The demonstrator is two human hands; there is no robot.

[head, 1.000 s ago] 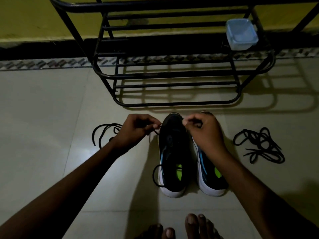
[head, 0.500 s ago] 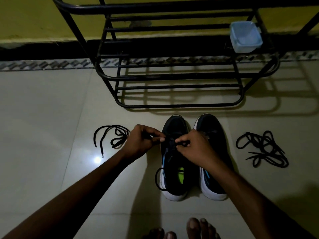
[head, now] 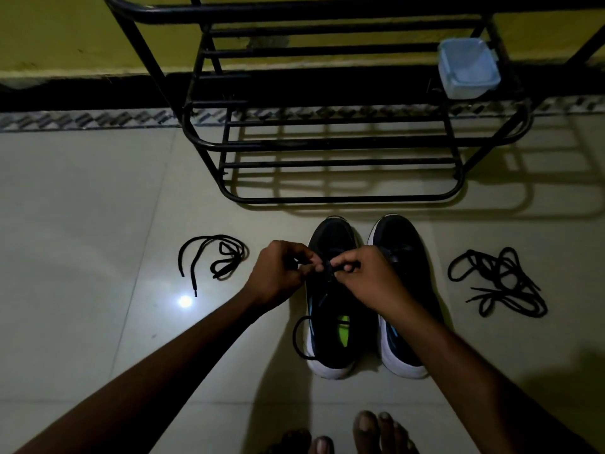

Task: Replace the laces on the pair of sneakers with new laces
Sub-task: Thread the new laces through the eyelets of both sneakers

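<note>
Two black sneakers with white soles stand side by side on the tiled floor, toes pointing away from me: the left sneaker (head: 330, 244) and the right sneaker (head: 401, 244). Over the left sneaker's eyelets my left hand (head: 278, 273) and my right hand (head: 366, 276) each pinch a black lace (head: 327, 267). A loop of that lace (head: 298, 339) hangs out beside the shoe's heel. One loose black lace (head: 216, 255) lies on the floor to the left. A tangled pile of black laces (head: 497, 280) lies to the right.
A black metal shoe rack (head: 327, 142) stands just beyond the sneakers against a yellow wall. A pale blue plastic container (head: 468, 68) sits on its right side. My bare toes (head: 370, 430) show at the bottom edge.
Both hands have drawn in from the toe end toward the middle of the left sneaker and now meet over its eyelets. The right sneaker's toe is uncovered.
</note>
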